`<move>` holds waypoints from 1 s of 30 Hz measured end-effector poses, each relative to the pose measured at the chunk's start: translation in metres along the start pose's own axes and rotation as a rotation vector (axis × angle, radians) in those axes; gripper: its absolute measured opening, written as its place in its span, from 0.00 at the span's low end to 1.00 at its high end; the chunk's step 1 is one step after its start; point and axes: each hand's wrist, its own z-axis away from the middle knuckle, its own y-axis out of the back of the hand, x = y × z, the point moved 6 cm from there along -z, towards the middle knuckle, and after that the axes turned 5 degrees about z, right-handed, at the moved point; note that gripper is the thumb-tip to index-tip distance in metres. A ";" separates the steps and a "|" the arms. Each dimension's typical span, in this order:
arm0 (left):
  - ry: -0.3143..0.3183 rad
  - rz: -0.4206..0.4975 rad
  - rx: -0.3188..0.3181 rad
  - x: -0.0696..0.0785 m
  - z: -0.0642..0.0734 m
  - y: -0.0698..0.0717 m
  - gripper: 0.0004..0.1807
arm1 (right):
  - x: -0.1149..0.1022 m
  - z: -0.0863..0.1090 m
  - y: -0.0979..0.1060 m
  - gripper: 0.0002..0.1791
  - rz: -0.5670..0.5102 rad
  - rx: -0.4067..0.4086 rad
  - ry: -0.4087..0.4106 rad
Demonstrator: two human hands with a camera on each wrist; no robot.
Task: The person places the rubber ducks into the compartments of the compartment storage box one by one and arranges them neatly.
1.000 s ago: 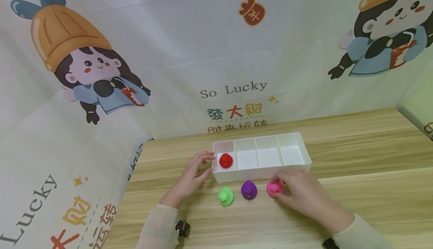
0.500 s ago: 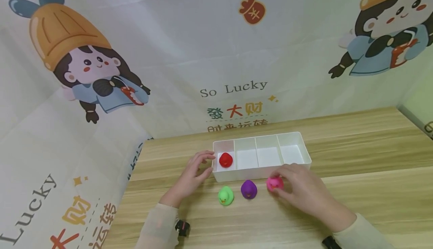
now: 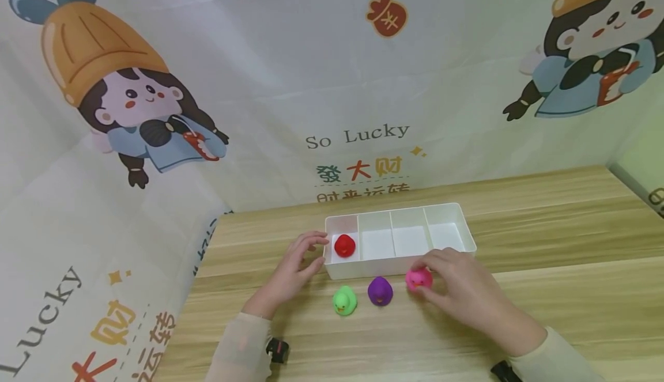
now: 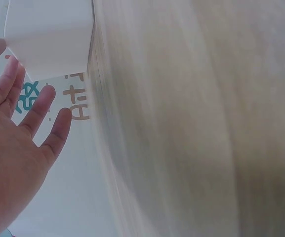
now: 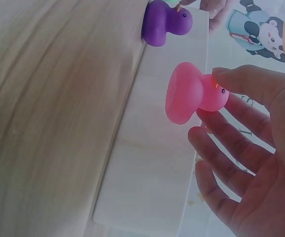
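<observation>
My right hand (image 3: 459, 284) pinches a pink rubber duck (image 3: 418, 280) by its head, between thumb and fingers. In the right wrist view, the pink duck (image 5: 184, 94) is off the table, its flat base showing, in front of the white tray's side (image 5: 147, 143). My left hand (image 3: 290, 269) is at the left end of the white divided tray (image 3: 373, 268), fingers fairly straight and fingertips at its wall. A red duck (image 3: 344, 246) sits in the leftmost compartment. A purple duck (image 3: 380, 291) and a green duck (image 3: 344, 300) stand on the table before the tray.
The wooden table (image 3: 560, 307) runs up to a printed cloth backdrop (image 3: 270, 82) behind the tray. Another cloth panel (image 3: 78, 215) hangs along the left side. Black straps with small devices (image 3: 278, 350) are at my wrists.
My right hand has lifted the pink duck from the table, and it now appears slightly higher, nearer the tray's front wall. The left hand and the other ducks have stayed put.
</observation>
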 end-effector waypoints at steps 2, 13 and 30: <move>0.001 0.001 0.000 0.000 0.000 0.000 0.18 | -0.001 0.000 0.001 0.17 -0.002 0.007 0.007; 0.038 0.007 -0.016 0.000 0.000 0.000 0.19 | -0.004 -0.004 0.005 0.18 -0.015 0.030 0.012; 0.014 -0.002 -0.011 -0.002 0.000 0.000 0.19 | -0.009 -0.014 0.015 0.15 -0.037 0.104 0.061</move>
